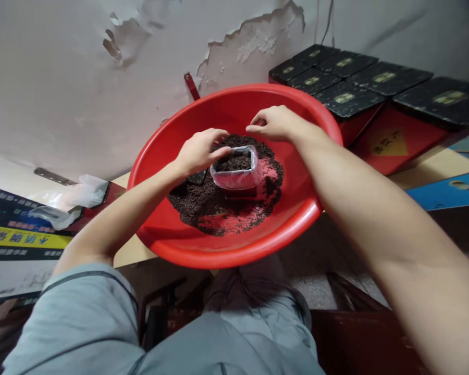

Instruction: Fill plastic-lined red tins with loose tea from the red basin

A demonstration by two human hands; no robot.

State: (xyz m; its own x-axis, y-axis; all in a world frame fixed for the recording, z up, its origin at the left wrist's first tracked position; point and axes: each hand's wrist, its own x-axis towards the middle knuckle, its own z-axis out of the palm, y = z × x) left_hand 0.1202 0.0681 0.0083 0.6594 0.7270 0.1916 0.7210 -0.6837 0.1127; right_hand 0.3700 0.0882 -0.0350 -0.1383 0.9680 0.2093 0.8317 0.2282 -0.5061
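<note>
A small red box (236,179) lined with a clear plastic bag stands in a wide red basin (229,255). Dark, loose tea leaves (195,200) lie around the box and fill much of it. My left hand (201,150) is at the box's left rim, thumb apart from the fingers and nothing in its grasp; whether the thumb touches the bag's edge is unclear. Above the far right side of the leaves, my right hand (275,123) has its fingers curled in a pinch. Anything between those fingertips is too small to make out. A dark flat piece (197,177) lies under my left wrist.
Several red tins with black lids (346,98) stand at the right, close to the basin. A printed carton (19,239) and a crumpled plastic bag (82,191) are on the left. The peeling wall (254,44) rises behind the basin.
</note>
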